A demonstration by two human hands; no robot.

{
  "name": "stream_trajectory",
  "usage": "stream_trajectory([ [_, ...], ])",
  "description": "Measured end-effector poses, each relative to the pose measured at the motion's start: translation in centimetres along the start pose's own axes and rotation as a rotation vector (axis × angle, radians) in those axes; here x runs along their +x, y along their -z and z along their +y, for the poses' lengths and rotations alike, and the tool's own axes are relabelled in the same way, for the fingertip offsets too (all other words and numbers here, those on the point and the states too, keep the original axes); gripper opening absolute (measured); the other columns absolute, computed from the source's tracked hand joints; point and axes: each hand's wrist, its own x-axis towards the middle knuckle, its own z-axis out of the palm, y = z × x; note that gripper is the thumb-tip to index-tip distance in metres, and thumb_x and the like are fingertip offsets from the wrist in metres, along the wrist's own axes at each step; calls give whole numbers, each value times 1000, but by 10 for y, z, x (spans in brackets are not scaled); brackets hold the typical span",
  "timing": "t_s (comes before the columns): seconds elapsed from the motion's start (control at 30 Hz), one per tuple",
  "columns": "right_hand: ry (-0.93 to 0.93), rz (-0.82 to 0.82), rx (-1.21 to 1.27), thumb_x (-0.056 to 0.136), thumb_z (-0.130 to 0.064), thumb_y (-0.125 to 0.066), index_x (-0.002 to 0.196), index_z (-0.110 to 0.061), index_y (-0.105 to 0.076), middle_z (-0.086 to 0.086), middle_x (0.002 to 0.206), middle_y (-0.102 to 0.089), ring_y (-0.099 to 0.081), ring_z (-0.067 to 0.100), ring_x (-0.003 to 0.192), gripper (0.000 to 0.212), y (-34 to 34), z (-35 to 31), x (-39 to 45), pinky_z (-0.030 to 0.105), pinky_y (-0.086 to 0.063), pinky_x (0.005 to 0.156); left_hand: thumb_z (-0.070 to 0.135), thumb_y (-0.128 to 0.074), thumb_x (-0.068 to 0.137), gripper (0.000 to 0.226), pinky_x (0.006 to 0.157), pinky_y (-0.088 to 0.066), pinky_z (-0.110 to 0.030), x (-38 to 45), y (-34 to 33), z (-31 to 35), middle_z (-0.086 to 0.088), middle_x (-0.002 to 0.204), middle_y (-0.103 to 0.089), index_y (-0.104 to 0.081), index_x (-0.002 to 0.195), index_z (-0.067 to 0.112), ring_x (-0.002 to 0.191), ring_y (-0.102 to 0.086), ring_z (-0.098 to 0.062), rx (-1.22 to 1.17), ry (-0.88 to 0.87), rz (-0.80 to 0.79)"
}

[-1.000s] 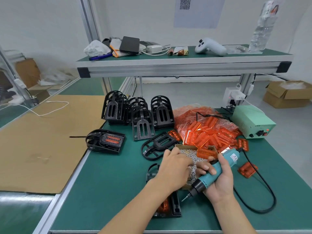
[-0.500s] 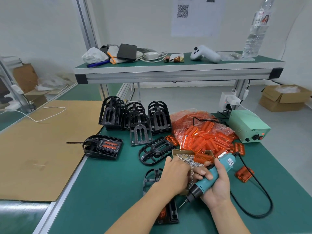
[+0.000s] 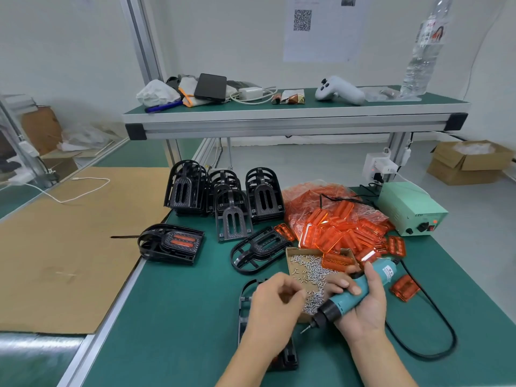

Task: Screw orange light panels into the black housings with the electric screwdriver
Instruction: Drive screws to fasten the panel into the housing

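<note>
My right hand (image 3: 365,311) grips the teal electric screwdriver (image 3: 349,298), with the bit pointing down-left. My left hand (image 3: 275,308) hovers over a black housing (image 3: 245,300) lying flat at the front. Its fingertips are pinched together beside the cardboard box of screws (image 3: 305,268); the motion blur hides what they hold, most likely a screw. Orange light panels (image 3: 340,227) spill from a plastic bag behind the box. One housing (image 3: 170,243) on the left has orange panels fitted. Another housing (image 3: 259,251) lies without panels.
Stacked black housings (image 3: 223,191) stand at the back of the green mat. The screwdriver's power supply (image 3: 410,210) sits at the right, its black cable (image 3: 435,347) looping near my right wrist. A loose orange panel (image 3: 405,287) lies right of the screwdriver. A cardboard sheet (image 3: 69,241) covers the left bench.
My left hand has drawn back out of the screw box toward me, fingertips now pinched. The right hand keeps its grip on the screwdriver. The view has tilted up slightly.
</note>
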Motion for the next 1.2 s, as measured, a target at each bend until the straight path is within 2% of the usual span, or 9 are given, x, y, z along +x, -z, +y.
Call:
stream_trajectory([
  [0.1,5,-8,79,96,-48,-64,80,-20,-59,-13,53,-38,-45,4,61,32,-1,-2,1,17,-42,55,21,-76,83,15,68,-52,-17,-31,15,-8,3,80,-74,-72,82,35,69,-63,-2,-104,66,51],
  [0.17,28,-13,111,96,-47,-65,81,-21,-58,-14,54,-38,-45,4,62,32,-2,-1,2,17,-42,56,17,-77,85,17,70,-54,-23,-44,18,-13,1,79,-76,-75,80,33,68,-63,-5,-134,109,50],
  [0.3,57,-21,101,96,-47,-64,80,-20,-58,-14,53,-39,-45,5,60,31,-8,5,-1,18,-42,55,12,-71,91,13,67,-54,-24,-55,9,-12,0,78,-77,-73,81,19,66,-64,-9,-187,140,47],
  [0.43,80,-22,88,97,-46,-62,79,-20,-59,-13,53,-38,-45,5,60,32,-15,10,-5,17,-40,55,5,-66,95,9,64,-53,-25,-55,0,-8,-6,77,-76,-70,87,9,64,-63,-10,-316,168,172],
  [0.77,113,-30,79,97,-45,-62,79,-19,-57,-13,53,-37,-43,6,59,32,-26,17,-14,17,-39,53,4,-67,94,9,65,-56,-25,-58,-3,-8,-7,77,-76,-70,87,9,66,-66,-12,-377,184,264],
  [0.83,136,-24,47,96,-45,-61,78,-19,-57,-11,53,-37,-42,7,59,32,-30,20,-16,18,-39,53,3,-67,95,8,63,-55,-25,-57,-3,-6,-10,77,-76,-71,88,4,63,-63,-13,-480,248,282],
  [1.0,229,-82,-115,87,-42,-68,74,-18,-58,-7,51,-36,-42,12,58,29,-47,29,-24,22,-41,52,3,-65,95,9,55,-55,-22,-58,5,-1,-16,77,-70,-69,93,-5,60,-59,-15,-999,508,286],
  [1.1,261,-138,-189,84,-41,-70,72,-18,-59,-5,49,-38,-44,14,57,29,-58,35,-26,23,-42,52,3,-64,95,8,54,-56,-22,-59,11,0,-15,77,-70,-68,95,-5,60,-60,-15,-1085,535,307],
  [1.2,265,-162,-215,88,-40,-68,70,-18,-60,-5,49,-39,-45,15,57,29,-63,40,-27,23,-41,53,4,-64,95,8,58,-56,-21,-58,16,-1,-15,81,-70,-68,97,-3,62,-61,-13,-1051,492,321],
])
